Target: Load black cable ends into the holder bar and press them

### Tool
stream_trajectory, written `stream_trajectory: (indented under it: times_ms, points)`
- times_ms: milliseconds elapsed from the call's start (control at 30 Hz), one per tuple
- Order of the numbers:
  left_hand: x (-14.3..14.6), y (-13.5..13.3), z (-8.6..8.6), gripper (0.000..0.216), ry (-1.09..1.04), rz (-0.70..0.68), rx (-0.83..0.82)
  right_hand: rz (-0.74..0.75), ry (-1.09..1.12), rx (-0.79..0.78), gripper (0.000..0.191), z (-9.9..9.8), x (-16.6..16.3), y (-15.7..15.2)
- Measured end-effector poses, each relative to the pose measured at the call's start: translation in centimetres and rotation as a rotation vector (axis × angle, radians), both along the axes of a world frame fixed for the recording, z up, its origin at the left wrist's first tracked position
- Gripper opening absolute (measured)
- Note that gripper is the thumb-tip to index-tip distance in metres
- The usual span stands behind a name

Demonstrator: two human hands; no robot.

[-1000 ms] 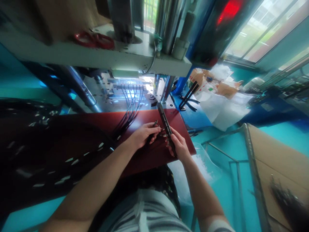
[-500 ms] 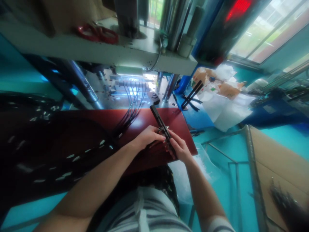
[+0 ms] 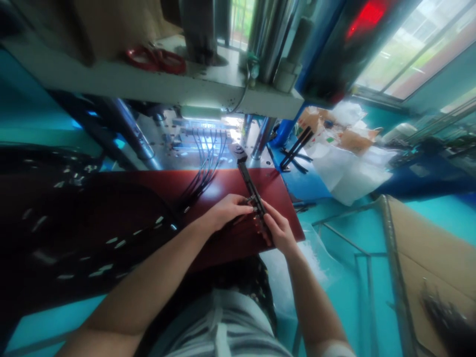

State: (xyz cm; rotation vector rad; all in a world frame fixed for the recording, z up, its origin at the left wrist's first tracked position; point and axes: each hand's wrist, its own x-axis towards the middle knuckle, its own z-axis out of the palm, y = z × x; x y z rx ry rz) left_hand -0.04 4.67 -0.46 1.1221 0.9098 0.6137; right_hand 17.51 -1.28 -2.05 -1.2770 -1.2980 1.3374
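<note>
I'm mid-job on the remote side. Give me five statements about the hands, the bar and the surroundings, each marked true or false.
1. The right hand holds a long, dark, narrow bar. True.
2. Thin, dark cables run over the flat, reddish-brown table. True.
3. The left hand lies flat, well apart from the bar. False: it is bent, with its fingertips right at the bar.
4. The red, looped handles lie on the table. False: they rest on the thick, pale machine plate.
5. Crumpled white sheets lie beyond the table's right side. True.
</note>
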Motion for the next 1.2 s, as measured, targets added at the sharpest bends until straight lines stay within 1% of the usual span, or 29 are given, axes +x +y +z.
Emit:
stream_trajectory:
  times_ms: [100, 267, 333, 467, 533, 633, 867, 1000, 1200]
  points:
    - [0.6, -0.1, -0.2, 0.022, 0.077, 0.119, 0.04, -0.001, -0.004, 0.0, 0.055, 0.0, -0.1, 0.0]
    - [1.4, -0.6, -0.7, 0.017, 0.076, 0.229, 0.096, 0.027, -0.119, 0.037, 0.053, -0.1, -0.3, -0.1]
    - [1.4, -0.6, -0.7, 0.018, 0.064, 0.224, 0.103, 0.03, -0.116, 0.04, 0.053, -0.1, -0.3, -0.1]
    - [1.0, -0.3, -0.2, 0.025, -0.01, 0.131, 0.051, -0.006, 0.027, 0.01, 0.054, -0.2, 0.0, 0.0]
    - [0.7, -0.1, 0.1, 0.027, -0.064, 0.149, -0.012, -0.046, 0.088, 0.001, 0.054, -0.1, 0.1, 0.1]
    - [0.5, 0.1, 0.6, 0.024, -0.139, 0.211, -0.096, -0.084, 0.122, 0.001, 0.055, -0.1, 0.1, 0.1]
    - [0.4, 0.2, 0.6, 0.021, -0.237, 0.185, -0.165, -0.066, 0.135, 0.012, 0.055, -0.3, 0.1, 0.1]
    - [0.4, 0.3, 0.5, 0.019, -0.195, 0.229, -0.135, -0.087, 0.136, 0.003, 0.056, -0.3, 0.1, 0.2]
    - [0.9, 0.2, 0.0, 0.024, -0.083, 0.29, 0.007, -0.055, 0.123, 0.009, 0.054, 0.0, 0.0, 0.0]
